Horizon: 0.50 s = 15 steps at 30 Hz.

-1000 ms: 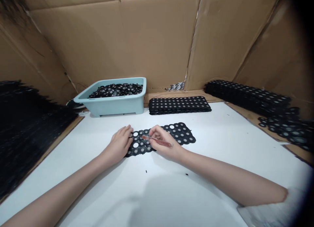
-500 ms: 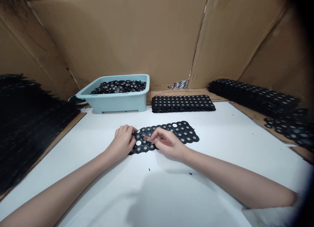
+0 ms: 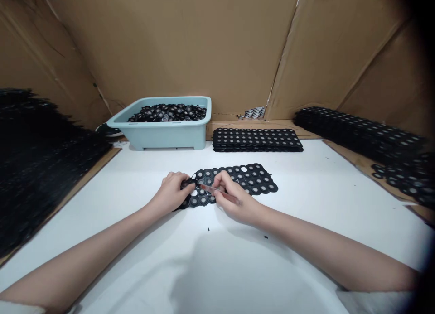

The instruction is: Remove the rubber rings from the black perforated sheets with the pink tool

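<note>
A black sheet of joined round pieces (image 3: 256, 180) with grey centres lies on the white table; a few of its circles are bright white. My left hand (image 3: 173, 191) grips the sheet's left end, thumb on top and fingers curled at the edge. Between the thumb and fingers of my right hand (image 3: 233, 198) is a slim pen-like tool (image 3: 208, 188) with a clear reddish barrel. Its dark tip points left and down at the sheet, close to my left thumb. Whether the tip touches the sheet I cannot tell.
Behind stands a light blue tub (image 3: 163, 135) heaped with loose black round pieces (image 3: 170, 112). A stack of similar sheets (image 3: 256, 142) lies right of it. More sheets (image 3: 356, 128) are piled at the right, and a large dark pile (image 3: 41, 169) is at the left. Cardboard walls (image 3: 176, 42) enclose the table.
My left thumb has moved right onto the top of the sheet, nearer the tool's tip. The left end of the sheet looks slightly bent now. The whole view has shifted a little.
</note>
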{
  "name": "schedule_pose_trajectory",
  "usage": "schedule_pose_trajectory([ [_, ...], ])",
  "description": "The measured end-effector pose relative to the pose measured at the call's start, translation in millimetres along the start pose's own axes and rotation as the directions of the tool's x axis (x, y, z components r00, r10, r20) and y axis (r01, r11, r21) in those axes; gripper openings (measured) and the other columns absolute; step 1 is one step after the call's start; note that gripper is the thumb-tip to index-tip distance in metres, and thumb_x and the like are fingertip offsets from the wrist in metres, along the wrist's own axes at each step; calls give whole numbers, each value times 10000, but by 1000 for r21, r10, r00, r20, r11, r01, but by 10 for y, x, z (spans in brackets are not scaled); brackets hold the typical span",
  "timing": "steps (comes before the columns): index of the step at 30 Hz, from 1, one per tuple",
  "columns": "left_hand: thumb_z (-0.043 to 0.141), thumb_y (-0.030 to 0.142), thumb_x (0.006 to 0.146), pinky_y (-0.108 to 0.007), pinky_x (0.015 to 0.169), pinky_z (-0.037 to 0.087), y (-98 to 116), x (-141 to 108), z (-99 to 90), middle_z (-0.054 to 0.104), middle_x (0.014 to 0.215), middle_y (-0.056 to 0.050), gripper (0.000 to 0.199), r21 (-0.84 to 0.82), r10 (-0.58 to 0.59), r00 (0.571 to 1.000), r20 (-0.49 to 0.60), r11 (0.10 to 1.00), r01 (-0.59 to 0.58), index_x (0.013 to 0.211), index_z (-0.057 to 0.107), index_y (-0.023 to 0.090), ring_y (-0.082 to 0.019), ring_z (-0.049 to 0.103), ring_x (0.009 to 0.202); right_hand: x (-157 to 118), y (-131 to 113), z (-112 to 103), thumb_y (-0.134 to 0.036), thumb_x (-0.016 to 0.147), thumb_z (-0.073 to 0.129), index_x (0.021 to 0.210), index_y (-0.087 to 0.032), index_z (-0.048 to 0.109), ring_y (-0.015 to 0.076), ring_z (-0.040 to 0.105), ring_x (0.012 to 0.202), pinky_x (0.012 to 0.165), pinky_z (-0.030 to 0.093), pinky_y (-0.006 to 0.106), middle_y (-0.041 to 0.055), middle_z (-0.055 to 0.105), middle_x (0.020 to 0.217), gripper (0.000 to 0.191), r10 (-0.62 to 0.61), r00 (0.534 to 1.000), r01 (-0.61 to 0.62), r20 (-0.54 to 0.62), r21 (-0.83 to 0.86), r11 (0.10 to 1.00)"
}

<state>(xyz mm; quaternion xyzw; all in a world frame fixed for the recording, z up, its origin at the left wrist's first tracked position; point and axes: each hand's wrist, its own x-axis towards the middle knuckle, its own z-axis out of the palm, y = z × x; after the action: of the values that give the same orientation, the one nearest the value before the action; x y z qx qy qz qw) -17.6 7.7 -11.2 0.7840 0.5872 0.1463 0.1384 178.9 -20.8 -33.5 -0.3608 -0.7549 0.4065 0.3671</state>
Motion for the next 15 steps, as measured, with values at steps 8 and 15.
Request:
schedule_pose_trajectory([
  [8, 400, 264, 811, -339, 757, 364, 183, -191, -10, 546, 816, -50, 145, 42, 82, 985, -151, 996, -77, 757, 503, 178, -209, 461, 846, 56, -74, 124, -169, 812, 366, 838, -218, 329, 98, 389, 570, 551, 299, 229, -36, 387, 689, 67, -23, 995, 24, -101, 11, 1000],
  [15, 394, 280, 784, -371, 768, 362, -72, 9, -149, 566, 851, -59, 144, 107, 51, 998, -34, 993, -47, 818, 503, 191, -251, 477, 883, 49, -42, -68, -173, 803, 381, 771, -199, 388, 106, 456, 599, 602, 358, 255, -27, 504, 636, 42, 115, 979, -61, -166, 297, 953],
])
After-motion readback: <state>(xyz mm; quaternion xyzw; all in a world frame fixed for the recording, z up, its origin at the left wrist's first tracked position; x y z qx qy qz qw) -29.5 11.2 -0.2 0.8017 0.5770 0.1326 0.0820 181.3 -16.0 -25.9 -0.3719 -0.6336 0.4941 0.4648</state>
